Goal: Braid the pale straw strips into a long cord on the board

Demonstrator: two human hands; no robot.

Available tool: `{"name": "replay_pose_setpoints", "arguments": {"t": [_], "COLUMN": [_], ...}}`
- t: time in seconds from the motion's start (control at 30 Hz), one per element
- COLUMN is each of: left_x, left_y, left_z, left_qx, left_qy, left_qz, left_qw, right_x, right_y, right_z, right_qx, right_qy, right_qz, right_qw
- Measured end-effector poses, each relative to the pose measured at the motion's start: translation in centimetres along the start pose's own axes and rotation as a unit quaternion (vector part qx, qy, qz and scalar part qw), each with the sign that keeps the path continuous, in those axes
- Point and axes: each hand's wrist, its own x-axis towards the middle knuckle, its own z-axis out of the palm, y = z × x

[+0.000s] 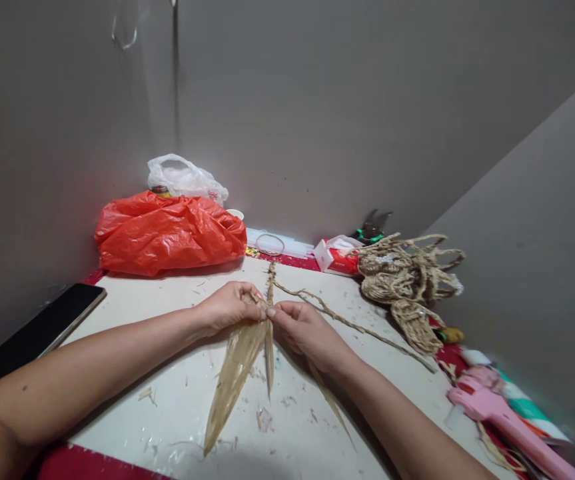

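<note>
Both hands meet over the middle of the white board [177, 393]. My left hand [232, 307] is closed, thumb and fingers pinching a wide, pale brown dried leaf strip [237, 373] whose pointed end hangs toward me. My right hand [307, 327] pinches narrower dried leaf strips [270, 360] right beside the left fingertips. Above the fingers, a short braided piece [270, 277] of the same fibre stands out away from me. A thin twisted cord [357, 323] runs from it to the right across the board. The exact crossing of strips is hidden by my fingertips.
An orange plastic bag [172, 233] and a white bag [187, 177] sit at the back left. A black phone [37, 330] lies left. At right are braided fibre pieces [402, 273], a red-and-white box [337, 257], cutters [372, 228] and a pink glue gun [497, 407].
</note>
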Motion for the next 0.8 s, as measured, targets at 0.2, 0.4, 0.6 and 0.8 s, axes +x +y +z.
{"name": "replay_pose_setpoints", "arguments": {"t": [0.2, 0.4, 0.6, 0.8], "left_x": [0.0, -0.4, -0.6, -0.3], "left_y": [0.5, 0.7, 1.7, 5.5], "left_z": [-0.4, -0.1, -0.2, -1.8], "left_qx": [-0.017, -0.008, -0.035, -0.050], "left_qy": [-0.033, -0.017, 0.017, 0.062], "left_qz": [-0.008, 0.014, 0.079, 0.101], "left_qw": [0.999, 1.000, 0.996, 0.992], "right_x": [-0.3, -0.2, 0.0, 0.0], "right_y": [-0.8, -1.0, -0.8, -0.3], "right_z": [0.4, 0.8, 0.6, 0.3], "right_qx": [0.068, 0.067, 0.035, -0.051], "right_qy": [-0.007, 0.037, 0.063, 0.051], "right_qz": [0.008, 0.013, 0.013, 0.004], "right_qw": [0.998, 0.997, 0.997, 0.997]}}
